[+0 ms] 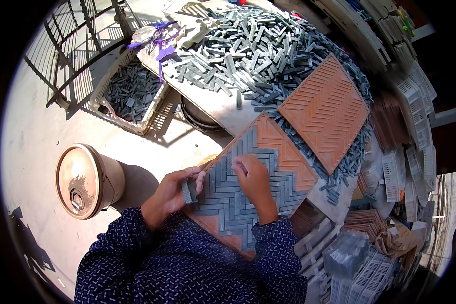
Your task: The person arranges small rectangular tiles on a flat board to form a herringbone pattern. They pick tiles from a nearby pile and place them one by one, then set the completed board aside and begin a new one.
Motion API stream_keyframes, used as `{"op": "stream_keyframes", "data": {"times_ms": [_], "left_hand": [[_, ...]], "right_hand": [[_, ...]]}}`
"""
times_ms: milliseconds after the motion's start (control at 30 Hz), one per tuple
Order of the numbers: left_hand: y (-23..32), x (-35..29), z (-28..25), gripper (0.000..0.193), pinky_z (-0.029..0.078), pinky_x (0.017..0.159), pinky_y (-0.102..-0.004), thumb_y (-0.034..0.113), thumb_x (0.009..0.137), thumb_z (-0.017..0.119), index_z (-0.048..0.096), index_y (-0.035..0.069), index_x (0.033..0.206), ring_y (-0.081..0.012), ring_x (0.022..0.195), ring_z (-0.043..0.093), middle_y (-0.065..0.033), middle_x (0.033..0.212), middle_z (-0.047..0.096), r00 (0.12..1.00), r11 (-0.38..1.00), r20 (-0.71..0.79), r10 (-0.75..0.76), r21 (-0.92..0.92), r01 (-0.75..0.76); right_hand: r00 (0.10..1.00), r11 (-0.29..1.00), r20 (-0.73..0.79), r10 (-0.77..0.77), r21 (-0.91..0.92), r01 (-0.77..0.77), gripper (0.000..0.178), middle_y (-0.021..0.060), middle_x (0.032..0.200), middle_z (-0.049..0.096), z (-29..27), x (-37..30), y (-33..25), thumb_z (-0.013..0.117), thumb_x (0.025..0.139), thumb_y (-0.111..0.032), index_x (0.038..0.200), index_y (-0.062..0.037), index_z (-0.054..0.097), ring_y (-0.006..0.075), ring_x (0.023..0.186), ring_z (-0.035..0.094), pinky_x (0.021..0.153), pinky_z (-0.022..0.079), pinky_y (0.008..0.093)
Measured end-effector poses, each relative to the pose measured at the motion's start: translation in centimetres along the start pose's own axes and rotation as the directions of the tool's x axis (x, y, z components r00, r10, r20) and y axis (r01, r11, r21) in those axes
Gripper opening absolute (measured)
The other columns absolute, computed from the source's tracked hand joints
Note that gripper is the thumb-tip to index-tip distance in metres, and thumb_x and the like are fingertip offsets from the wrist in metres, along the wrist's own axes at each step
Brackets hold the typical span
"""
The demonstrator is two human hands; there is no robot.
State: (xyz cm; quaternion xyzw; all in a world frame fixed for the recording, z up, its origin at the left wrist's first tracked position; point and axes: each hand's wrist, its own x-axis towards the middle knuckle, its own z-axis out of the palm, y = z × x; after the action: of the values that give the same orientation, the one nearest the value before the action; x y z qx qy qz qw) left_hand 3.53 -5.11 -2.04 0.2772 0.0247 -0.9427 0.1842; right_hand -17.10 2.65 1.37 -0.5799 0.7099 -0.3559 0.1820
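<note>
In front of me lies an orange tray (301,169) with moulded slots, many of them filled with grey-green stone strips (228,195) in a herringbone pattern. Bare orange shows along its far right side and its near corner. My left hand (169,195), at the tray's left edge, is closed around a few small stone strips (189,190) held together. Over the laid strips, my right hand (256,182) is closed with fingers curled together near the thumb. Whatever its fingertips might hold is too small or hidden to make out.
A large heap of loose strips (253,45) covers the table's far part. A second orange tray (324,114) rests on it. At left are a plastic crate (99,96) of strips and a lidded bucket (111,177); white baskets (362,283) stand at lower right.
</note>
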Motion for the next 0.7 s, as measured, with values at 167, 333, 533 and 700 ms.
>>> {"op": "stream_keyframes", "data": {"times_ms": [167, 333, 533, 700], "left_hand": [[0.9, -0.5, -0.8, 0.047, 0.041, 0.105, -0.0380, -0.012, 0.078, 0.042, 0.039, -0.006, 0.125, -0.0286, 0.117, 0.048, -0.0230, 0.122, 0.044, 0.984, 0.984, 0.123, 0.131, -0.140, -0.113], [2.8, -0.8, -1.5, 0.058, 0.032, 0.114, -0.0436, -0.014, 0.078, 0.044, 0.030, -0.004, 0.133, -0.0321, 0.130, 0.039, -0.0245, 0.134, 0.036, 0.979, 0.947, 0.059, 0.196, -0.272, -0.173], [1.7, -0.2, -2.7, 0.044, 0.041, 0.104, -0.0448, -0.007, 0.079, 0.049, 0.042, -0.003, 0.123, -0.0253, 0.113, 0.056, -0.0161, 0.117, 0.055, 0.980, 0.966, 0.189, 0.063, -0.258, -0.012], [1.7, -0.5, -1.6, 0.046, 0.049, 0.090, -0.0370, -0.008, 0.074, 0.049, 0.044, -0.002, 0.120, -0.0238, 0.099, 0.059, -0.0165, 0.116, 0.055, 0.978, 0.989, 0.206, 0.027, -0.150, 0.005]], "right_hand": [[0.999, 1.000, 0.041, -0.022, 0.015, 0.021, 0.012, 0.0126, 0.083, 0.062, -0.4, -2.4, -0.2, 0.066, 0.078, -0.003, 0.089, -0.0011, 0.063, 0.0303, 0.077, 0.062, 0.067, 0.049, 0.0363], [0.997, 0.999, 0.077, 0.018, -0.037, -0.015, 0.011, 0.0114, 0.083, 0.063, -1.3, -6.0, 0.7, 0.068, 0.077, -0.004, 0.087, -0.0009, 0.065, 0.0280, 0.075, 0.062, 0.067, 0.050, 0.0338], [0.997, 0.990, 0.071, -0.039, -0.136, 0.049, 0.019, 0.0106, 0.093, 0.060, 0.7, -7.8, -0.3, 0.067, 0.076, -0.004, 0.095, -0.0032, 0.063, 0.0286, 0.085, 0.061, 0.071, 0.051, 0.0370], [0.991, 0.979, 0.132, -0.035, -0.196, 0.061, 0.023, 0.0080, 0.091, 0.055, 1.0, -7.2, -0.8, 0.066, 0.075, -0.005, 0.097, -0.0045, 0.059, 0.0272, 0.088, 0.059, 0.072, 0.051, 0.0362]]}}
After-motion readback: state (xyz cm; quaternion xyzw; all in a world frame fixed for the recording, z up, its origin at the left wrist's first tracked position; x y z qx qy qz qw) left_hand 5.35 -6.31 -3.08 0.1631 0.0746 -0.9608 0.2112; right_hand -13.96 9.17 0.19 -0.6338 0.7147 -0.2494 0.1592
